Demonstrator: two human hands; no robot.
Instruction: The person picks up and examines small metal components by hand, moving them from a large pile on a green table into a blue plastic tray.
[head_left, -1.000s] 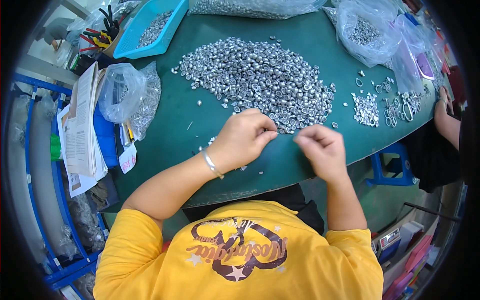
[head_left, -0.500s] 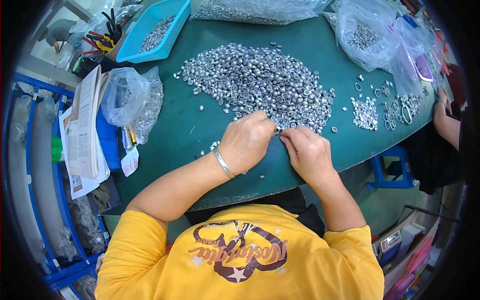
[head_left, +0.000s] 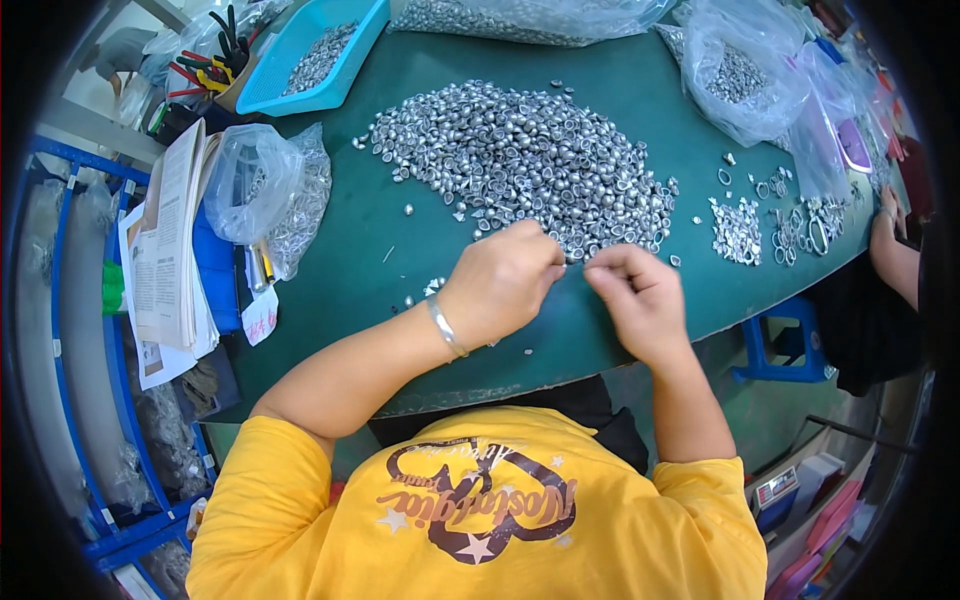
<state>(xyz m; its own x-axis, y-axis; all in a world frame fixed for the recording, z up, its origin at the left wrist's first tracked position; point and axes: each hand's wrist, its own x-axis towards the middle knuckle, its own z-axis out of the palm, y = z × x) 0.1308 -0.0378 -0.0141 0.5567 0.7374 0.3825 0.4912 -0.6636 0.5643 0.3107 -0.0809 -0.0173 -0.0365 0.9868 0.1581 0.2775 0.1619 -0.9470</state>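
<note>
Left hand and right hand, both curled nearly closed, contents too small to tell, are just apart by the heap of metal pieces on the bench, apparently handling single pieces, which next calls for precise pinching.

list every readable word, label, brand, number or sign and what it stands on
Wording located, not copied:
Yellow fabric shirt: large brown and white lettering, upside down, partly legible.
Stacked white paper sheets: print too small.
Small white paper tag: pink handwriting, unclear.
Boxy white device, lower right: display too small.
Heaped silvery metal pieces: no text visible.
</note>
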